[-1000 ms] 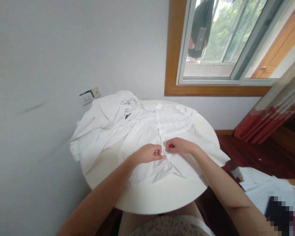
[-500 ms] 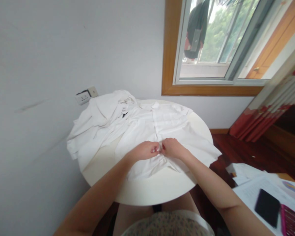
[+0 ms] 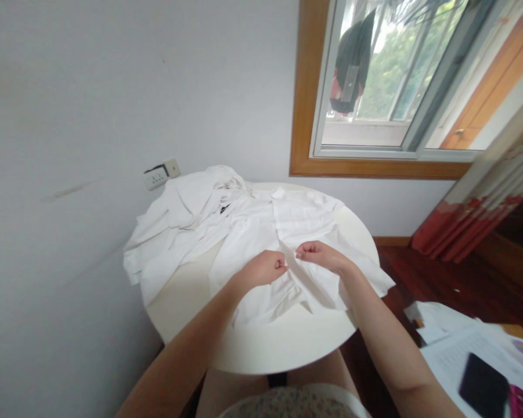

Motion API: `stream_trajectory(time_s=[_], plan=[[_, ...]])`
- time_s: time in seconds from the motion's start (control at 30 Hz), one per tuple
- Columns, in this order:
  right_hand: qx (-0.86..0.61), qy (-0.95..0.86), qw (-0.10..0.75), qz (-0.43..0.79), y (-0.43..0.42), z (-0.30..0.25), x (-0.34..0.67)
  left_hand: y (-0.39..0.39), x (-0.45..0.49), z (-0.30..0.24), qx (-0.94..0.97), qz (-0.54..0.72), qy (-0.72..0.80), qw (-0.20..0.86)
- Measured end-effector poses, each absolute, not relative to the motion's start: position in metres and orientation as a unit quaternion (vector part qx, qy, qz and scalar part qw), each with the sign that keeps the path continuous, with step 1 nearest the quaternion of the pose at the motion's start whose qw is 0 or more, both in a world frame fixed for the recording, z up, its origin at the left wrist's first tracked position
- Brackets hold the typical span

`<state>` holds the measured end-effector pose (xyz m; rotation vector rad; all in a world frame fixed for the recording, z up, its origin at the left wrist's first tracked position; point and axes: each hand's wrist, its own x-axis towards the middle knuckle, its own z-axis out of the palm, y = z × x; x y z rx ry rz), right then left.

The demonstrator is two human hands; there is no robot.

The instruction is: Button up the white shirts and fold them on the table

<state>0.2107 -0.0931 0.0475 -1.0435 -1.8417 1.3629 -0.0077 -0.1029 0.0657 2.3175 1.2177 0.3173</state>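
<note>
A white shirt lies spread on the round table, its collar toward the wall and its hem toward me. My left hand is closed at the front opening, pinching the shirt's left edge. Just to the right, my right hand has thumb and fingers pinched on the other front edge. Between the hands the lower front stands parted, with a fold of cloth running toward the hem. Any button at my fingertips is too small to make out.
A heap of white garments covers the table's left back. A wall socket sits behind it. To the lower right are papers and a black phone. A window and curtain are beyond.
My hands have drawn apart; the right one moved right and slightly up with its edge of the shirt. The lower front has opened between them. The view has shifted slightly.
</note>
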Motion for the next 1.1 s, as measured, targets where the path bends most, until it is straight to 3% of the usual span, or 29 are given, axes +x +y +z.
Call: stream_trajectory(time_s=[0.17, 0.27, 0.83, 1.1], plan=[[-0.418, -0.655, 0.319, 0.543, -0.093, 0.049, 0.21, -0.097, -0.014, 0.053, 0.799, 0.191, 0.37, 0.435], [-0.402, -0.658, 0.33, 0.544, -0.093, 0.049, 0.208, -0.093, -0.017, 0.049, 0.766, 0.206, 0.357, 0.494], [-0.373, -0.675, 0.369, 0.519, -0.094, 0.048, 0.198, -0.093, -0.018, 0.051, 0.765, 0.176, 0.364, 0.502], [-0.334, -0.691, 0.296, 0.569, -0.097, 0.049, 0.199, -0.09, -0.021, 0.047, 0.759, 0.173, 0.345, 0.524]])
